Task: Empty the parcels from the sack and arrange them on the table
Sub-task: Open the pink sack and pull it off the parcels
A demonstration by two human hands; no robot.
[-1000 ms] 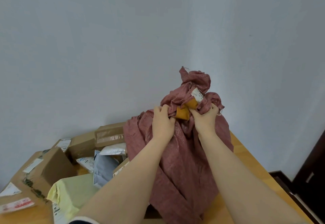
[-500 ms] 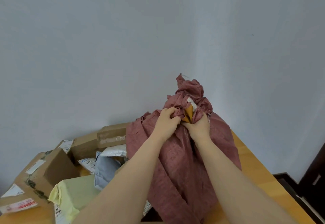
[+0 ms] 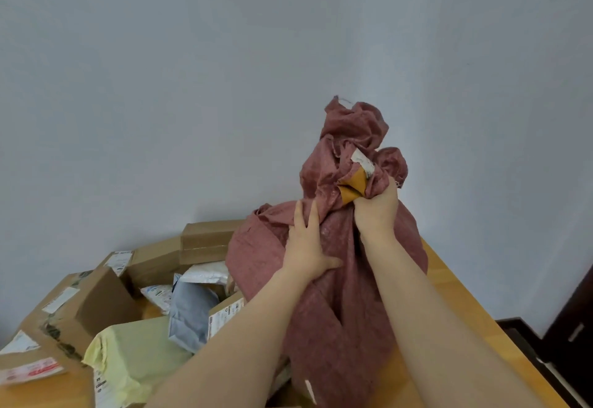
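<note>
A pale grey-blue wall (image 3: 224, 87) fills most of what we see, above a light wooden table (image 3: 465, 305) running from lower left to right. On the table's right half stands a dusty-red woven sack (image 3: 337, 327), bulging and upright, its crumpled neck raised against the wall.

To its left we find a heap of parcels (image 3: 160, 305) already on the tabletop. There are brown cardboard boxes (image 3: 106, 301) with white shipping labels and one long box (image 3: 205, 241) at the back by the wall. A pale yellow-green mailer bag (image 3: 138, 350) lies nearest us, with a grey-blue mailer (image 3: 192, 314) just beside it. A white mailer (image 3: 208, 276) sits behind that, close against the sack's left flank. A dark door or cabinet (image 3: 571, 327) shows at lower right, past the table's edge; we cannot tell which.

Two bare forearms (image 3: 244, 337) reach up from the bottom of the frame to the sack. The left hand (image 3: 305, 247) lies flat on the sack's upper front, fingers straight and spread, thumb out sideways, gripping nothing. The right hand (image 3: 375, 212), higher and just to the right, is a closed fist bunched round the sack's neck.

An orange-brown scrap of packaging (image 3: 353, 188) pokes from the folds directly above that fist, touching it. A small white label (image 3: 362, 160) sits at its top edge. We cannot tell whether it is a parcel or a tag.
</note>
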